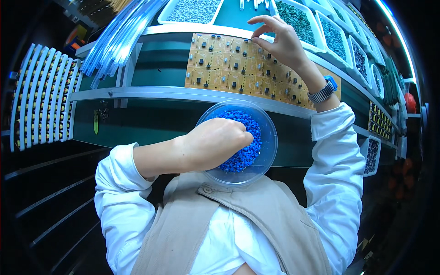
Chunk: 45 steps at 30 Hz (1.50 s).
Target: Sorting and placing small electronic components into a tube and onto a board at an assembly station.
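Observation:
My left hand [215, 143] is closed and reaches into a round clear plastic bowl [271, 158] in front of my body. The bowl holds a heap of small blue parts with thin metal leads [245, 158]. Whatever lies between those fingers is hidden. Over the far edge of a tan circuit board panel [215, 75], my right hand [282, 41] has two fingertips pressed together and another finger stretched out. Anything in that pinch is too small to make out. Black, white and blue components stand in repeated groups on the panel, which lies between two metal rails.
A near metal rail [160, 93] runs between bowl and panel. Bundled clear plastic tubes [119, 43] lie at the left, beside a white slotted rack [43, 98]. White trays of small parts [337, 39] line the back right; another tray [189, 11] stands at the back.

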### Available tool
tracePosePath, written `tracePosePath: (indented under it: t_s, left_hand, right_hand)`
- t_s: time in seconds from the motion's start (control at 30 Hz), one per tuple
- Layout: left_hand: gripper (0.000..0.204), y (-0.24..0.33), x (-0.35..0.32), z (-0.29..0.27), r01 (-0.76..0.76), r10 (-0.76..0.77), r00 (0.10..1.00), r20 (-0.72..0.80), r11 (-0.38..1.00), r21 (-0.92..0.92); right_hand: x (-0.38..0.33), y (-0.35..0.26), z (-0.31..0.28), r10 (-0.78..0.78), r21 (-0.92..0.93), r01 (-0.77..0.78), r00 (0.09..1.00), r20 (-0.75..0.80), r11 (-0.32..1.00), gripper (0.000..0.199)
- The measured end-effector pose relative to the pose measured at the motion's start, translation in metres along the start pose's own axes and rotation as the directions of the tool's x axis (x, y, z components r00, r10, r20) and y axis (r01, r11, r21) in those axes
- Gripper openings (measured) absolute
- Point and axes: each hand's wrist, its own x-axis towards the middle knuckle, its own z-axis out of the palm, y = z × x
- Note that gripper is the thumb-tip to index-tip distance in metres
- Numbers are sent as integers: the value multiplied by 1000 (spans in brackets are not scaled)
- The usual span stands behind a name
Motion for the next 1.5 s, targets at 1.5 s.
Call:
tracePosePath:
  t_s: [1.5]
  left_hand:
    - [28, -55, 107, -84, 333, -206, 818, -537, 931, 148]
  right_hand:
    - [-62, -119, -31, 159, 639, -235, 972, 174, 733, 14]
